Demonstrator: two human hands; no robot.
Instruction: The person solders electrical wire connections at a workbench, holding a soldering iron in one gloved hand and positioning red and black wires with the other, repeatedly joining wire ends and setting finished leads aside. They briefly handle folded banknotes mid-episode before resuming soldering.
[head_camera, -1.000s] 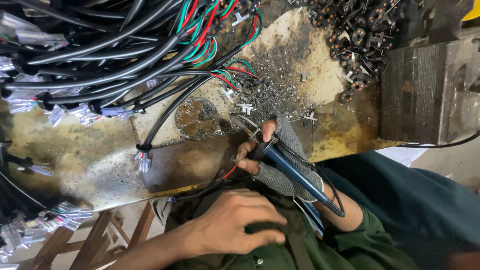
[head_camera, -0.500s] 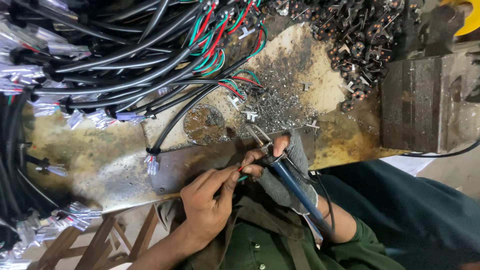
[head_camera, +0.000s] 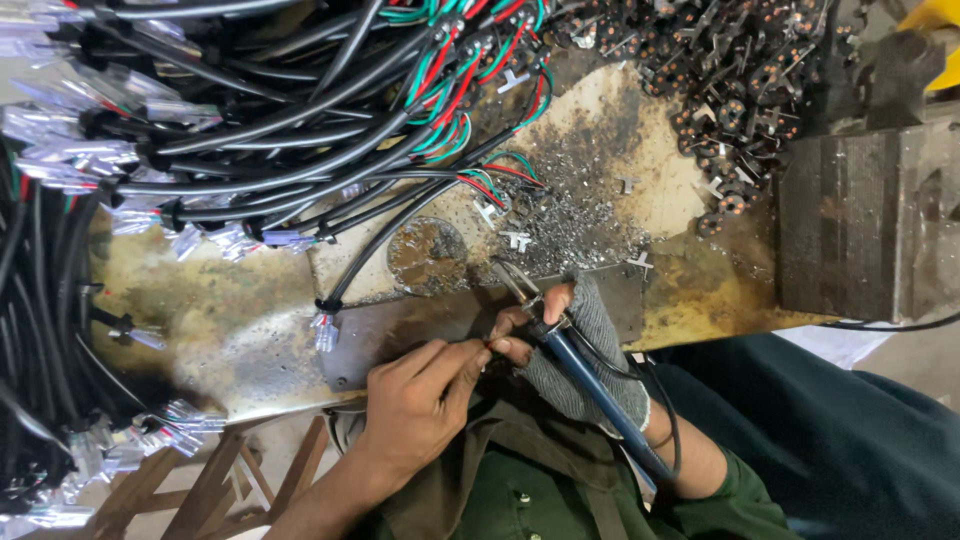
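My right hand (head_camera: 580, 345), in a grey fingerless glove, grips a blue-handled soldering iron (head_camera: 592, 388). The iron's metal tip (head_camera: 514, 280) points up-left over the stained workbench (head_camera: 230, 310). My bare left hand (head_camera: 415, 400) meets the right hand's fingertips and pinches a thin wire end (head_camera: 487, 345) between thumb and forefinger. Both hands rest at the near edge of a dark metal plate (head_camera: 400, 330). A black cable (head_camera: 390, 235) with red, green and white leads ends just above the iron's tip.
A thick bundle of black cables (head_camera: 300, 130) with plastic-sleeved connectors (head_camera: 60, 130) fills the top left. Solder splatter (head_camera: 580, 215) and a round residue patch (head_camera: 427, 255) lie behind the hands. Small coil parts (head_camera: 730, 70) pile at top right beside a metal block (head_camera: 865, 220). A wooden frame (head_camera: 200, 490) shows below.
My left hand rose from my lap to the right hand's fingertips and closed on the wire end. The right hand kept hold of the iron; the view shifted slightly.
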